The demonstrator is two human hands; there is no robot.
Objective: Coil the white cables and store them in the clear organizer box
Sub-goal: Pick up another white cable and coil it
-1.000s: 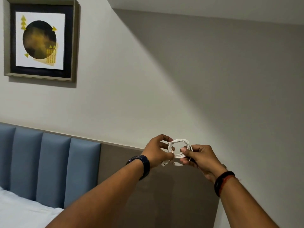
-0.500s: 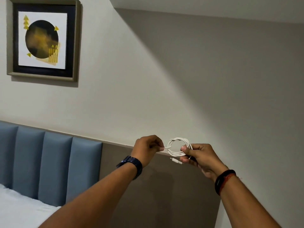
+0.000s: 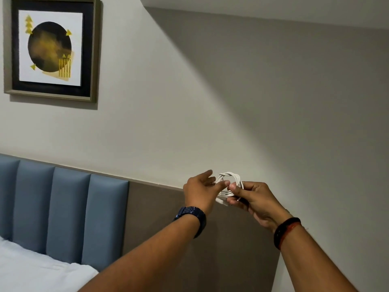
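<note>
Your left hand opens off the end of the coil; your right keeps the loops pinched.

Head view: in the lower centre-right of the frame your right hand (image 3: pixel 251 198) is closed on the white cable (image 3: pixel 230 182), thumb and fingers clamping the stacked loops at their right side, with a plug end poking out just below. Your left hand (image 3: pixel 200 191) is spread, fingers loose, thumb tip just touching the coil's left edge and gripping nothing. Half a second ago that hand was a fist pulling the free end leftward; a second ago it was pinching the loops. The top of the coil now shows a wrapped twist, so this cable looks bound and ready to store. The clear organizer box is not in view; only the wall, the framed picture (image 3: pixel 50 49) at upper left and the blue headboard (image 3: pixel 69 211) at lower left show.
</note>
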